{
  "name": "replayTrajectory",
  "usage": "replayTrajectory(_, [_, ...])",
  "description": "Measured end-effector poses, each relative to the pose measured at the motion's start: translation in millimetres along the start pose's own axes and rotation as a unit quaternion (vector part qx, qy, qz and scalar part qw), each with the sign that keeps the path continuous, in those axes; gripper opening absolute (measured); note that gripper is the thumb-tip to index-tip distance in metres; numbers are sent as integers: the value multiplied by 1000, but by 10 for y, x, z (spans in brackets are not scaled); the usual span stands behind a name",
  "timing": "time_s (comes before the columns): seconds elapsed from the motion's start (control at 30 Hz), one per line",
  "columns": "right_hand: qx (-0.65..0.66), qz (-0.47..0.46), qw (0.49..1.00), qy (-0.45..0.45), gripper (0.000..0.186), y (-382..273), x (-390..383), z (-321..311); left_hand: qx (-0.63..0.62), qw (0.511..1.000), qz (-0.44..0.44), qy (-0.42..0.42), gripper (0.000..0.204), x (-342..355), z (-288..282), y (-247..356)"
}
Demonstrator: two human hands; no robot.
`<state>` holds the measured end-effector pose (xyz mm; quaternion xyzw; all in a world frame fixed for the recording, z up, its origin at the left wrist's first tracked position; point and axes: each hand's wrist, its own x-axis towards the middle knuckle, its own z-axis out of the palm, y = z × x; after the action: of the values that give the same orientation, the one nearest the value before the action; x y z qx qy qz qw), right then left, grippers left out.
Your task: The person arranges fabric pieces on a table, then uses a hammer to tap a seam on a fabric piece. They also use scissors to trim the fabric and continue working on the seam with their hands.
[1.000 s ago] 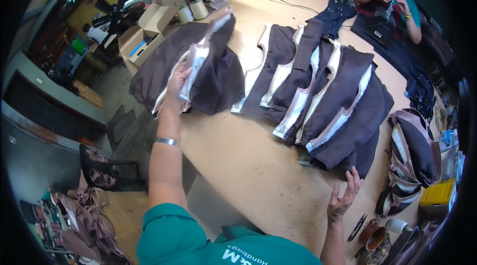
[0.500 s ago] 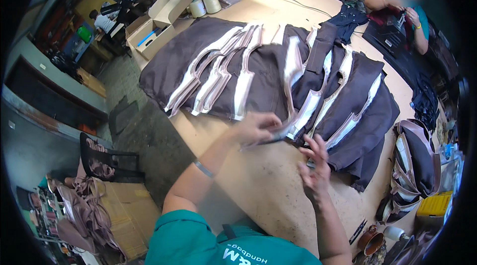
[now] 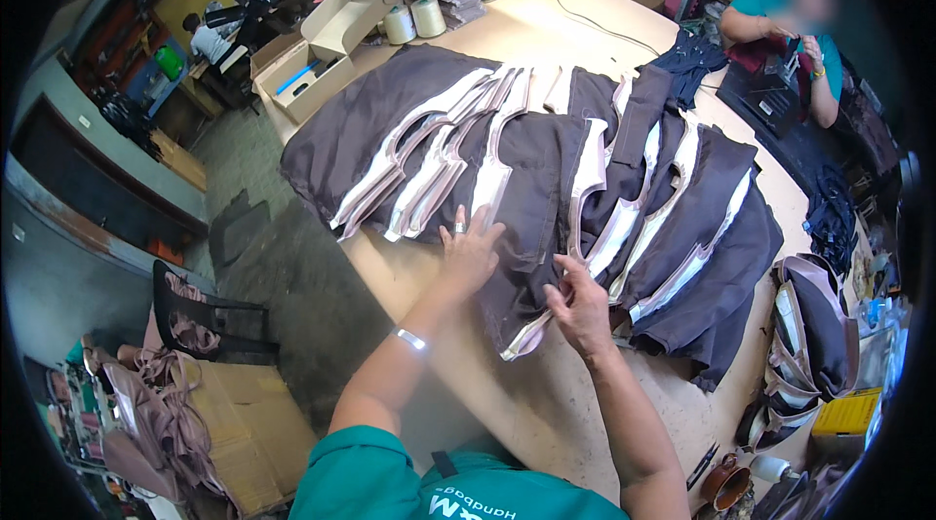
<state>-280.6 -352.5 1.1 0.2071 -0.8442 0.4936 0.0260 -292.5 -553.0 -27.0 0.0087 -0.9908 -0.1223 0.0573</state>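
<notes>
Dark brown fabric pieces (image 3: 731, 228) edged with white and pinkish shaped strips (image 3: 390, 176) lie in overlapping rows across the worktable. One piece (image 3: 517, 247) lies at the centre front, its pale strip (image 3: 588, 174) ending near the table's front. My left hand (image 3: 471, 252) rests on this piece, fingers spread, wearing a ring, with nothing visibly gripped. Just to its right, my right hand (image 3: 585, 310) touches the same piece beside the strip, thumb and index finger apart.
The worktable (image 3: 400, 282) holds an open cardboard box (image 3: 292, 101), cord spools (image 3: 429, 18), stacked sheets and assembled brown pieces (image 3: 809, 325). A co-worker (image 3: 760, 18) is across it at right; another (image 3: 205, 38) sits far left. A chair (image 3: 190, 335) and carton (image 3: 244, 423) stand lower left.
My left hand has lowered the piece it held up at the left to the centre front and released it. My right hand has moved up and leftward onto that piece.
</notes>
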Motion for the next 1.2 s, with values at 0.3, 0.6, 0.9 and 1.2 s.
replayTrajectory(0.3, [127,-179,945,241,31,-624,-352,-1024,6,998,-46,46,27,301,257,-167])
replayTrajectory(0.6, [221,-30,969,107,42,-412,-1248,-1795,-86,996,-13,23,38,77,-161,164])
replayTrajectory(0.9, [-108,-27,990,81,55,-122,-1784,-1284,-305,915,165,205,23,-841,-278,1257])
replayTrajectory(1.2, [144,155,971,115,64,145,-2261,-1120,-410,871,260,-80,23,-1549,-70,2123])
